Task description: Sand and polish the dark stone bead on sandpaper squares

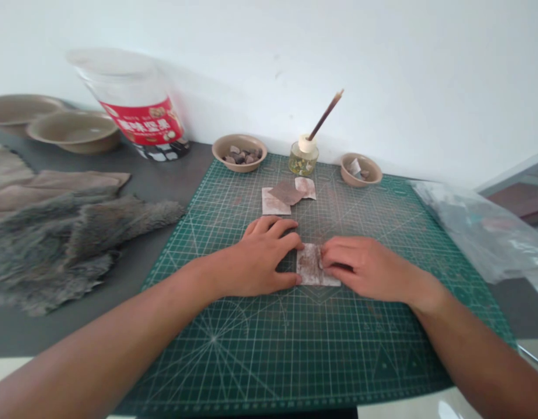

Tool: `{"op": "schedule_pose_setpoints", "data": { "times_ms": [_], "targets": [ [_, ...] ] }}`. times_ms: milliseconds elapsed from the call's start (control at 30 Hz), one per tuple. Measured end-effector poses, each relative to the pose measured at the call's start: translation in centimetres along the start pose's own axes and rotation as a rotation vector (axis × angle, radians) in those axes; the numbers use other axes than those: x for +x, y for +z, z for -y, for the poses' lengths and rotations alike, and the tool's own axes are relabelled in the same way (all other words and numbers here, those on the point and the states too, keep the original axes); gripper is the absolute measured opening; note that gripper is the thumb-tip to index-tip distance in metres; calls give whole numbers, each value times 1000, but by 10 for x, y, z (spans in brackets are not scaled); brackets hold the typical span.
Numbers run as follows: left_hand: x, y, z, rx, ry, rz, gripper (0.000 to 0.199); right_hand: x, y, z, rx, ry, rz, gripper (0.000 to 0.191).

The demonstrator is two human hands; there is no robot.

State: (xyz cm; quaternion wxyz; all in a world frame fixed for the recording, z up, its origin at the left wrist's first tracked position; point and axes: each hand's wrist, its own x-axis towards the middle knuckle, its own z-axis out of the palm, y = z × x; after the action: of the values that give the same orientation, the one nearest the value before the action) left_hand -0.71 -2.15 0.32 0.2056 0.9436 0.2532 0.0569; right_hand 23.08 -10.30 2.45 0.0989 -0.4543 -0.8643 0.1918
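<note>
A small whitish sheet with brown smudges [310, 265] lies flat on the green cutting mat [251, 361]. My left hand [266, 256] has its fingers spread, with thumb and forefinger touching the sheet's left edge. On the sheet's right part rests my right hand [360, 262], its fingers bent and pressed together; whatever they pinch is too small to make out. Beyond my left hand, a brown square piece [287, 192] overlaps a smudged pale square [273, 203] and another pale piece [307, 187].
Along the wall stand a bowl of stones [239, 166], a glass bottle with a stick [303, 160] and a smaller bowl [360, 180]. At left are a large tub [138, 110], two bowls and grey furry cloth [46, 250]. Clear plastic [482, 227] lies at right.
</note>
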Motion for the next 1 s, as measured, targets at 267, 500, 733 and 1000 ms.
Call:
{"op": "schedule_pose_setpoints", "data": {
  "times_ms": [267,500,733,1000],
  "targets": [
    [0,-1,-1,3,-16,6,47,6,2,-3,-56,47,-79,13],
    [1,-4,-3,-6,-35,18,48,7,4,-3,-64,33,-114,13],
    [1,-5,-5,-15,-30,28,48,3,4,-3,-27,-41,-21,11],
    [1,-3,-3,-27,-23,14,48,7,8,-4,-14,-43,-56,13]
  ]
}}
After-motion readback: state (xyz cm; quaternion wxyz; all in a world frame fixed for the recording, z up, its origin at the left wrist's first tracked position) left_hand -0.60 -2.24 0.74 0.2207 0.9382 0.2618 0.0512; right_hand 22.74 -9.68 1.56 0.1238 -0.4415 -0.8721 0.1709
